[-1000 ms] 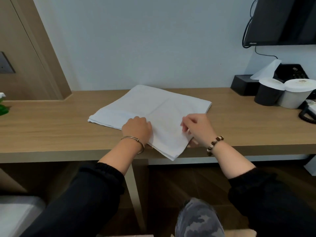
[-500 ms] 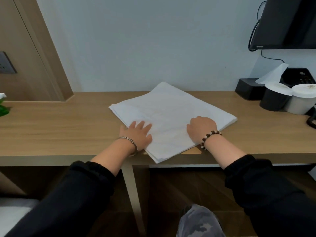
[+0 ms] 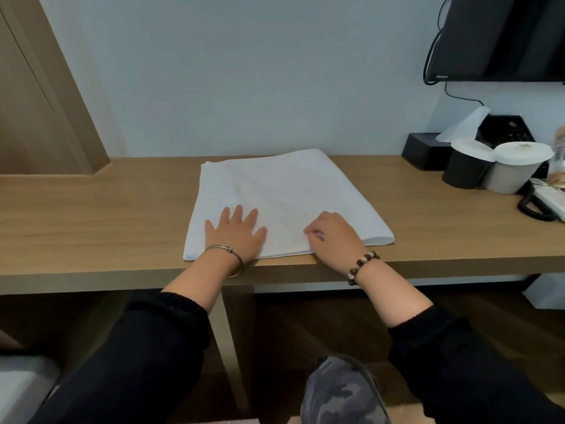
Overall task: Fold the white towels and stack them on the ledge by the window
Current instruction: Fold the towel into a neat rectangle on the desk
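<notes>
A folded white towel (image 3: pixel 284 191) lies flat on the wooden desk (image 3: pixel 107 215), its near edge almost at the desk's front edge. My left hand (image 3: pixel 237 234) presses flat on the towel's near left part, fingers straight and spread. My right hand (image 3: pixel 333 237) rests on the near right part with its fingers curled, thumb and fingertips pinching the fabric. Both wrists hang over the front edge. No window ledge is in view.
At the back right of the desk stand a black tissue box (image 3: pixel 425 151), a black cup (image 3: pixel 466 166) and a white cup (image 3: pixel 516 166), with a telephone (image 3: pixel 544 203) beside them. A screen (image 3: pixel 501 38) hangs above. A wooden panel (image 3: pixel 39 102) bounds the left.
The towel has been turned from lying cornerwise to lying square with the desk edge. My left hand has gone from curled to flat and spread. The right hand stays curled on the towel.
</notes>
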